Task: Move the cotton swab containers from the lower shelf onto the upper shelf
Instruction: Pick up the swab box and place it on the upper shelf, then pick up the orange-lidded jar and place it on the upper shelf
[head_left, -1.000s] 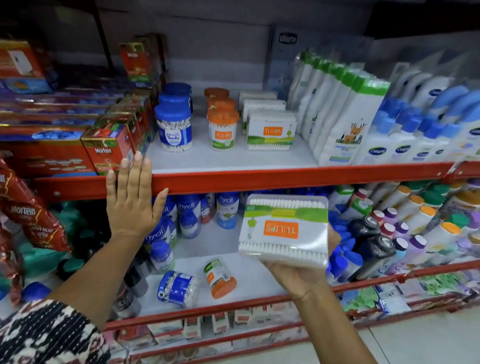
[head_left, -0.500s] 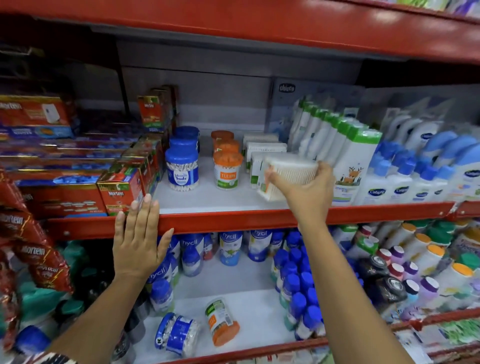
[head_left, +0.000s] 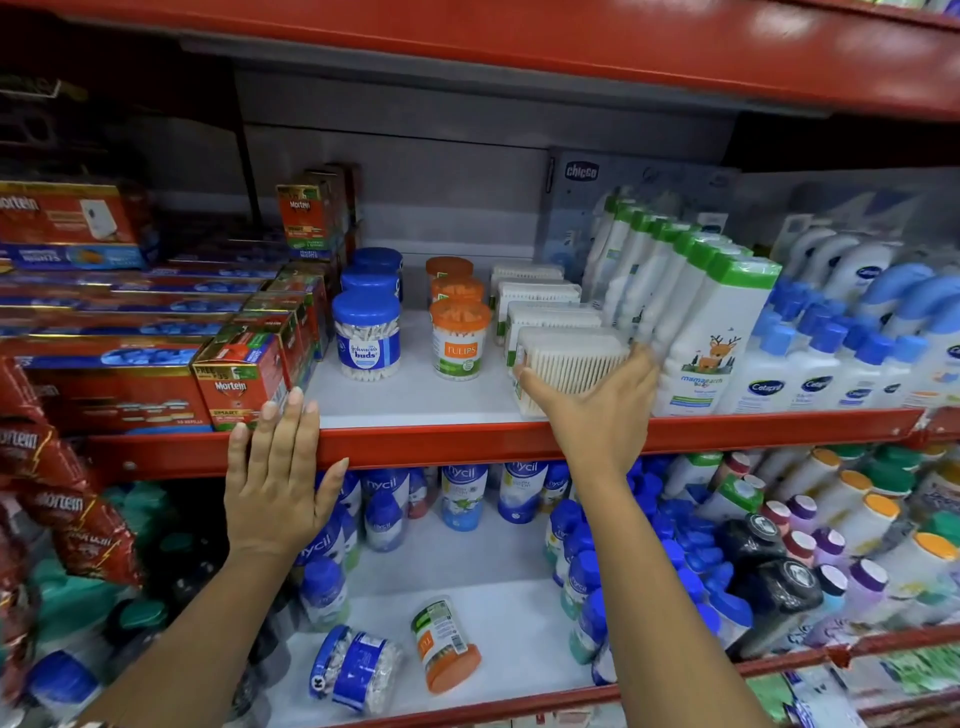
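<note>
My right hand (head_left: 597, 405) grips a clear rectangular box of cotton swabs (head_left: 569, 364) at the front of the upper shelf (head_left: 441, 441), in front of a row of similar boxes (head_left: 540, 296). My left hand (head_left: 280, 478) lies flat and spread against the red front edge of the upper shelf. Blue-lidded swab jars (head_left: 366, 338) and orange-lidded swab jars (head_left: 460, 338) stand on that shelf. On the lower shelf (head_left: 498, 613) a blue-lidded swab jar (head_left: 356, 667) and an orange-lidded swab jar (head_left: 444, 644) lie on their sides.
Red Mortein boxes (head_left: 239, 384) crowd the upper shelf's left; white green-capped bottles (head_left: 711, 332) and blue-capped Cetaphil bottles (head_left: 831, 364) fill its right. Nycil bottles (head_left: 462, 493) line the back of the lower shelf. Red pouches (head_left: 62, 499) hang at left.
My right hand lifted the swab box from below shelf level up onto the upper shelf and pushed it in front of the row of boxes. My left hand stayed on the shelf edge.
</note>
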